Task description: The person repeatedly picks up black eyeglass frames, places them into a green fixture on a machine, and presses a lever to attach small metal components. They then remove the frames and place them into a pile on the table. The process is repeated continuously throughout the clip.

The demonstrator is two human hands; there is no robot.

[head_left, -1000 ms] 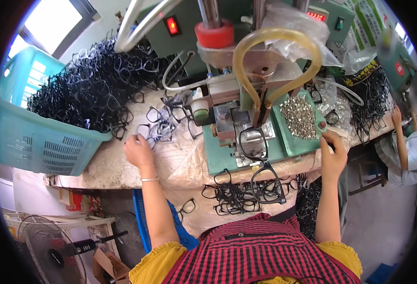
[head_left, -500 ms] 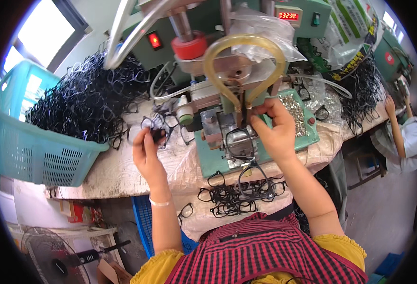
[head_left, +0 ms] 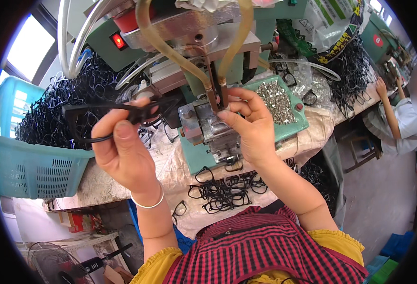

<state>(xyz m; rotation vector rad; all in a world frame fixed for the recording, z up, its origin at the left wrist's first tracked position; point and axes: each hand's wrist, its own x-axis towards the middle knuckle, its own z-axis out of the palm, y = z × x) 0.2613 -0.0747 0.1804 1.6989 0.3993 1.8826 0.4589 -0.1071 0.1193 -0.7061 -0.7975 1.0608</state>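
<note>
Black eyeglass frame [head_left: 118, 116] is pinched in the left hand [head_left: 123, 151]; right hand [head_left: 251, 125] fingers the metal fixture [head_left: 213, 128].

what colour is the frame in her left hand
Black; the eyeglass frame in the left hand shows best in the head view.

Bare forearms; left hand [head_left: 123, 151] has a thin silver bangle [head_left: 147, 202] on the wrist, below the fingers. Right hand [head_left: 251, 125] unadorned. Short yellow gathered sleeves [head_left: 341, 239] further down; red-and-black checked apron [head_left: 260, 251] with a small dark button over the chest
</note>
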